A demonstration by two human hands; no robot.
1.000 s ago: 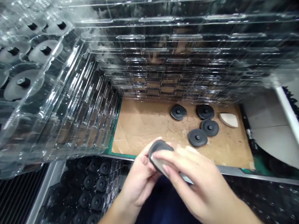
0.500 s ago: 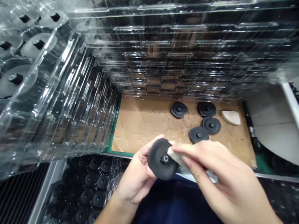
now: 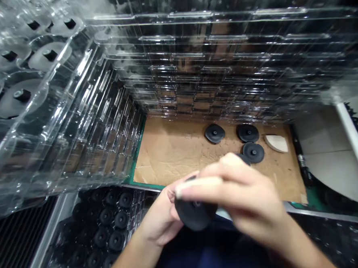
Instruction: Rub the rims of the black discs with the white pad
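Two hands met at one black disc (image 3: pixel 196 220), up in the air just on the person's side of the cardboard (image 3: pixel 167 147), with blue cloth (image 3: pixel 205 261) below it. The left hand (image 3: pixel 160 220) pinched the disc by its left edge. The right hand (image 3: pixel 249 194) reached across the upper part of the disc, its fingers bent, close together and blurred; whether it gripped anything there could not be told. Four more discs (image 3: pixel 214 133) lay right of the middle of the cardboard: one apart at the left, two close together at the right, and one mostly hidden behind the right hand. A pale pad (image 3: pixel 276 143) lay beside them, near the cardboard's right end. Clear trays (image 3: pixel 198 48) were stacked behind the cardboard, and another stack (image 3: pixel 83 115) rose along its left, with grey-looking pieces (image 3: pixel 10 104) in its top. At lower left, dark pieces (image 3: pixel 120 219) sat in rows.
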